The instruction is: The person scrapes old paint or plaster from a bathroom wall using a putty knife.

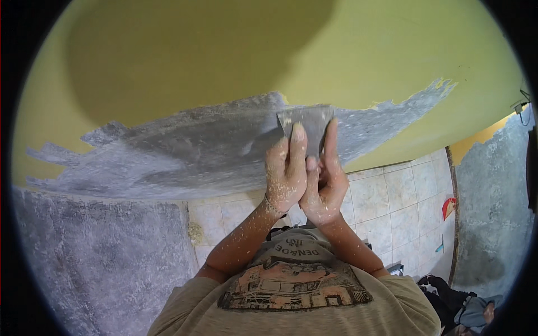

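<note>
Scraper (pixel 315 129) — flat, grey, pale-flecked, widening toward its far edge — is clamped in both hands (pixel 286 178) (pixel 327 191).

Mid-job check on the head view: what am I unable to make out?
In the head view:
Lower end of the flat grey metal scraper: hidden by the left hand and right hand.
Small teal object on the pale square tiles: too small to identify.
Full extent of the dark cloth-like heap: cut off by the lower edge.
</note>
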### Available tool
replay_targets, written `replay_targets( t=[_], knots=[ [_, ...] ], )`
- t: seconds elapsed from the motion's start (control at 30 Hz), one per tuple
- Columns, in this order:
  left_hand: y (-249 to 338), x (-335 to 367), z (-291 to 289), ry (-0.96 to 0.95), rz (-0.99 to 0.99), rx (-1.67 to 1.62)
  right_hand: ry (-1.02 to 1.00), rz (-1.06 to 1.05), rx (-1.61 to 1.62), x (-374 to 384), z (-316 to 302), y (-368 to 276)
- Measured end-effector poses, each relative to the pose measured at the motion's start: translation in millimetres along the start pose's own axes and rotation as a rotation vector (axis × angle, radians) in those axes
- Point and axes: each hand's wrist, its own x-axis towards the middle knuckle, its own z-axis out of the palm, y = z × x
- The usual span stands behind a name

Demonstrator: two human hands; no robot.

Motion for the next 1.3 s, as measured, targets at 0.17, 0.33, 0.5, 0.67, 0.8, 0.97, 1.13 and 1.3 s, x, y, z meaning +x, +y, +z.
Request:
replay_targets(
  t=[0.17, 0.33, 0.5, 0.67, 0.8, 0.97, 1.13, 1.3],
  knots=[
    [-54.3, -23.3, -53.0, -0.330, 0.052, 0.242, -0.043, 0.165, -0.017, -23.3, -44.0, -4.3],
    [-157.8, -44.3, -143.0, -0.406, -0.084, 0.920, -0.384, -0.171, -0.264, 35.8, -73.4, -46.0],
    [-367.1, -185.0, -316.3, -0.654, -0.638, 1.298, -0.646, -0.497, -1.018, 85.9, 6.5, -132.3],
    [-413.7, -383.2, -406.0, -0.361, -1.432, 0.470, -0.182, -0.087, -1.224, 63.5, -125.3, -98.1],
    [-390.4, -404.3, -409.0, -0.724, -0.933, 0.754, -0.207, -0.057, -1.142, 26.8, -123.1, -108.8],
    [-418.7, -354.9, -381.4, -1.067, -0.260, 1.081, -0.515, -0.276, -0.839, 51.5, -3.7, -125.1],
    [-375.2, -191.1, -250.5, -0.464, -0.772, 0.584, -0.013, -0.121, -0.634, 31.3, -6.5, -76.0],
    [-261.6, -82.6, -149.7, -0.364, -0.377, 0.008, 0.102, 0.336, -0.272, -32.4, -34.7, -8.6]
  ],
)
